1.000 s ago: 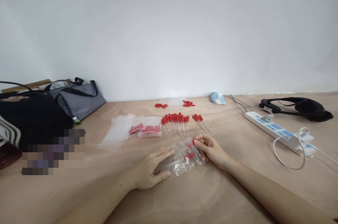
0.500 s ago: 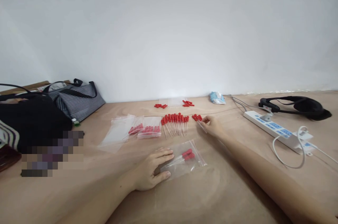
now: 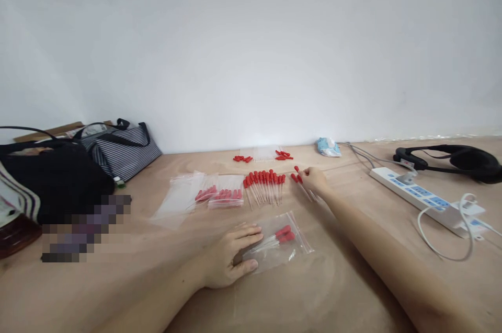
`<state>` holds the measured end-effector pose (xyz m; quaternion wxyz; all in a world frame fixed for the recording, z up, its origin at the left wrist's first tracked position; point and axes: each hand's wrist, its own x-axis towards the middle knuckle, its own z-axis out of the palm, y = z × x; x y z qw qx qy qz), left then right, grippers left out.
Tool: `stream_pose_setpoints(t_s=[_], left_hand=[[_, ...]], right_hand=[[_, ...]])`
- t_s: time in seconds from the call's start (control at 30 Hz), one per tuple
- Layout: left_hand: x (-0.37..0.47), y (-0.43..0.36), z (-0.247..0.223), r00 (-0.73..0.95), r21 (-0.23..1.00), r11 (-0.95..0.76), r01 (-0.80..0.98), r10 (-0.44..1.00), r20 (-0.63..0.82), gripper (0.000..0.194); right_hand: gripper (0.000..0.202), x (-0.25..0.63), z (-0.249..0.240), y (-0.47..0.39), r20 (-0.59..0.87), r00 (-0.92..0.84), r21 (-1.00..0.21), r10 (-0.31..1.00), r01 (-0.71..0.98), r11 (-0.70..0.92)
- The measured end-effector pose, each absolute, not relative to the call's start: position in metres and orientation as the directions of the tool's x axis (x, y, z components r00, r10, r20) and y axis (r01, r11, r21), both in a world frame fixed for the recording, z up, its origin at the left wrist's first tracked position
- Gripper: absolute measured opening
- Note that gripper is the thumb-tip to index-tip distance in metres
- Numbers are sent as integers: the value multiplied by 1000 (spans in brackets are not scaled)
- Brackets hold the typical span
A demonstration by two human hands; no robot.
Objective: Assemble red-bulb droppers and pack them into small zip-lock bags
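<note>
My left hand (image 3: 231,253) lies with fingers spread on the left end of a clear zip bag (image 3: 270,260), pressing it to the table. Inside the bag are a few glass droppers with red rubber bulbs (image 3: 285,234). My right hand (image 3: 315,181) is closed in a pinch on one red-bulbed dropper (image 3: 297,169), its bulb raised and tilted left. Two more droppers (image 3: 297,178) lie just left of that hand. Further left, a fanned row of several droppers (image 3: 264,181) rests on the table, bulbs pointing away from me.
Filled zip bags (image 3: 225,196) and flat empty bags (image 3: 172,199) lie left of the row. More red bulbs (image 3: 284,155) sit near the wall. A power strip (image 3: 421,197), a black headset (image 3: 447,158) and a blue packet (image 3: 328,147) are to the right; a striped bag (image 3: 121,150) stands left.
My right hand has lifted one dropper's bulb up from the small group beside it. My left hand stays on the zip bag. The whole view has shifted slightly.
</note>
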<state>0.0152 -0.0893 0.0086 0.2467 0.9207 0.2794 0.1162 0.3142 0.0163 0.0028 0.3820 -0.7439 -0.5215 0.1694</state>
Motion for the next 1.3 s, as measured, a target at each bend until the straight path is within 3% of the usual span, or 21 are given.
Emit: stream_pose_setpoints(t_s=[0.13, 0.23, 0.33, 0.47, 0.67, 0.83, 0.9, 0.97, 1.13, 1.23, 1.3], left_hand=[[14, -87, 5, 823, 517, -734, 439, 559, 95, 47], [14, -86, 5, 825, 516, -737, 436, 557, 98, 46], [15, -87, 8, 824, 508, -733, 452, 562, 78, 44], [16, -87, 10, 826, 493, -739, 458, 559, 70, 44], [16, -88, 7, 826, 482, -741, 468, 560, 59, 45], [13, -89, 4, 793, 490, -700, 519, 609, 30, 62], [12, -89, 2, 794, 497, -699, 513, 607, 33, 64], [12, -89, 2, 796, 502, -700, 507, 604, 39, 65], [11, -89, 2, 788, 499, -686, 529, 615, 11, 63], [11, -88, 0, 780, 484, -682, 548, 626, -1, 63], [11, -87, -1, 785, 479, -694, 537, 619, 17, 62]], right_hand=[[38, 312, 10, -14, 178, 325, -846, 929, 532, -24], [42, 306, 5, -46, 200, 238, -967, 950, 206, 152], [55, 301, -6, -71, 232, 244, -972, 942, 15, 236], [62, 296, -16, -83, 227, 284, -970, 932, -17, 241], [54, 283, -19, -84, 127, 322, -966, 938, -173, 190], [47, 267, -19, -93, 6, 164, -939, 986, -338, 61], [43, 265, -20, -95, -20, 72, -966, 997, -258, 0], [37, 266, -23, -95, -7, 19, -997, 1000, -75, -5], [23, 276, -22, -90, 223, -175, -879, 959, 389, 275], [27, 276, -20, -88, 244, -326, -806, 913, 455, 378], [31, 274, -23, -86, 232, -300, -813, 925, 463, 354]])
